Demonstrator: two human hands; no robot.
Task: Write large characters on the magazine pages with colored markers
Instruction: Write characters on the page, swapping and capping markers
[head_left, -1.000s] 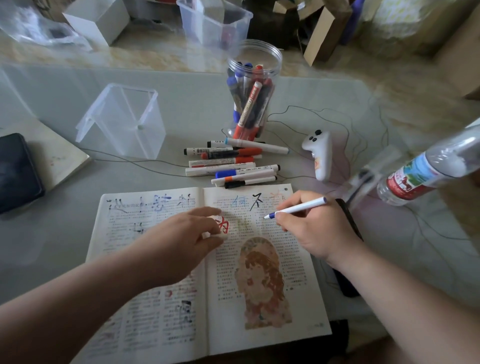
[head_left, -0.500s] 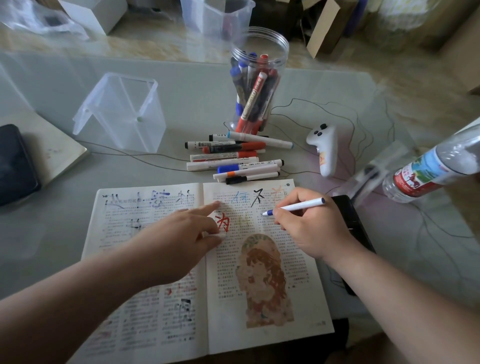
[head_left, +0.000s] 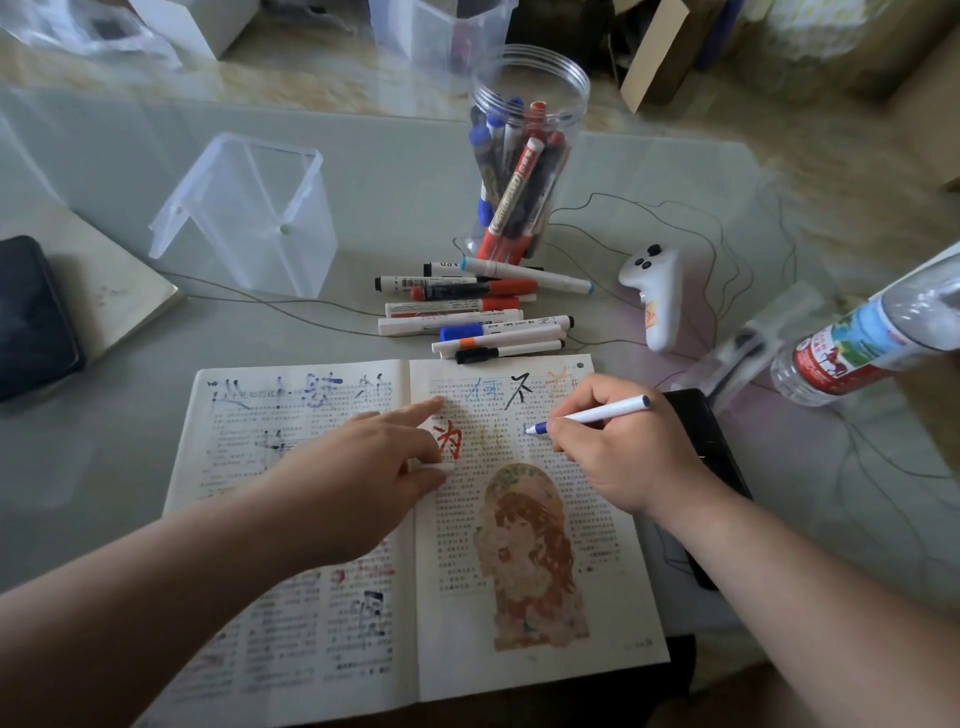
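An open magazine (head_left: 519, 670) lies flat in front of me, with large characters in blue, black, orange and red across its upper pages. My right hand (head_left: 618, 457) grips a white marker with a blue tip (head_left: 597, 414); the tip touches the right page just right of the red character (head_left: 449, 441). My left hand (head_left: 363, 467) rests across the spine with the index finger stretched out, and thumb and fingers pinch a small white marker cap (head_left: 434, 467). Several loose markers (head_left: 467, 317) lie just beyond the magazine.
A clear jar of markers (head_left: 524, 171) stands behind the loose ones, with an empty clear box (head_left: 249, 213) to its left. A white controller (head_left: 657, 296), thin cables and a tilted water bottle (head_left: 872, 343) are on the right. A black phone (head_left: 711, 467) lies under my right wrist, a dark case (head_left: 31, 317) far left.
My left index finger has stretched out and uncovered the red character. My right hand has brought the marker tip down and left onto the page.
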